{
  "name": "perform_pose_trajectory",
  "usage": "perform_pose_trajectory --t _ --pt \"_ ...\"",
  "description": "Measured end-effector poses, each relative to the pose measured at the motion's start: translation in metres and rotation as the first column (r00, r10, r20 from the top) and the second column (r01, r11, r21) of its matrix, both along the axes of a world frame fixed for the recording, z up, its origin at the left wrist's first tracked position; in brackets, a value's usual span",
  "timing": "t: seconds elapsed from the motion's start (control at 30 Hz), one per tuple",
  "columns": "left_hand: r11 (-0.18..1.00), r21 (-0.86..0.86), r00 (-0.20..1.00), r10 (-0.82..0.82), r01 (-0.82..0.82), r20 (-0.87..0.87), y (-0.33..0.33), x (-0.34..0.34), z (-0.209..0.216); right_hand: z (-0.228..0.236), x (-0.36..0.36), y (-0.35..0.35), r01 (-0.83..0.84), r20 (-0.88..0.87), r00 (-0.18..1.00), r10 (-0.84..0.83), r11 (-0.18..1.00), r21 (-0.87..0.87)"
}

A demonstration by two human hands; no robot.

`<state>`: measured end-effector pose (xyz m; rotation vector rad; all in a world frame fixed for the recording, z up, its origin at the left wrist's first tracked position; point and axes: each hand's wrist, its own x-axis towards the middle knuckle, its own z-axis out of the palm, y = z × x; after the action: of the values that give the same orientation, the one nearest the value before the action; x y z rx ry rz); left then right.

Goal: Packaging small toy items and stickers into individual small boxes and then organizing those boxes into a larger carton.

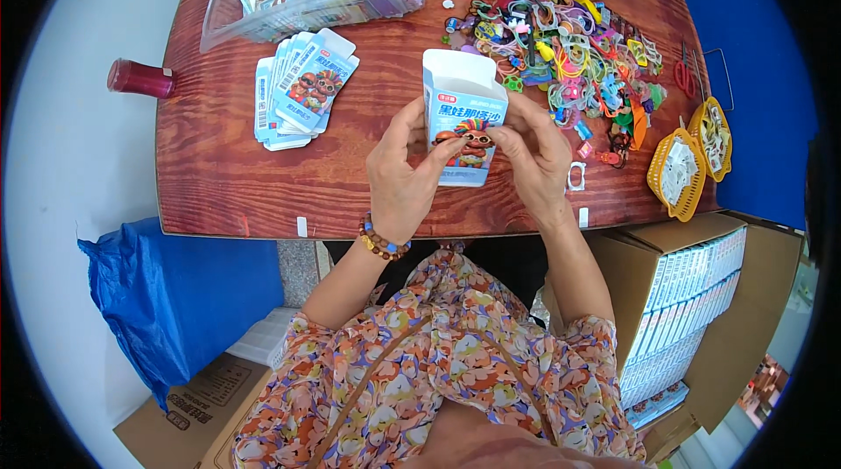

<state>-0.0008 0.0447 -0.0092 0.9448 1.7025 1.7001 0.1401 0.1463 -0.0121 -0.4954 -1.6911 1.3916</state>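
Note:
A small light-blue carton (467, 173) with a cartoon picture on its front is held upright over the near part of the table, its white top flap standing up. My left hand (405, 161) grips its left side, thumb on the front panel. On its right side my right hand (536, 158) is closed too, thumb pressed to the front and fingers behind. Whether the carton holds anything cannot be seen. To the left lies a loose stack of flat light-blue cartons (298, 94) with the same print. A heap of colourful small trinkets (569, 57) spreads behind and right of my right hand.
Clear plastic bins (315, 28) stand at the far side, one full of printed cards. A dark red cylinder (142, 79) is at the left edge. Yellow baskets (666, 189) and red-handled scissors (683, 77) lie right. An open cardboard box (626, 268) of packed cartons stands below right.

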Motion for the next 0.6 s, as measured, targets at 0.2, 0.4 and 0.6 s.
perform_pose_trajectory --t 0.2,0.4,0.6 --pt "0.997 0.044 0.995 -0.06 0.064 -0.083 -0.002 0.002 -0.003 -0.004 0.005 0.002 -0.061 0.035 0.998 0.06 0.997 0.051" --pt "0.995 0.015 0.984 -0.097 0.096 0.148 -0.006 0.007 0.003 0.001 0.013 0.014 -0.106 0.051 0.993 0.102 0.991 0.084" --pt "0.973 0.037 0.936 -0.228 0.227 0.267 -0.014 0.005 0.016 0.004 0.017 0.013 -0.136 0.048 0.99 0.135 0.99 0.028"
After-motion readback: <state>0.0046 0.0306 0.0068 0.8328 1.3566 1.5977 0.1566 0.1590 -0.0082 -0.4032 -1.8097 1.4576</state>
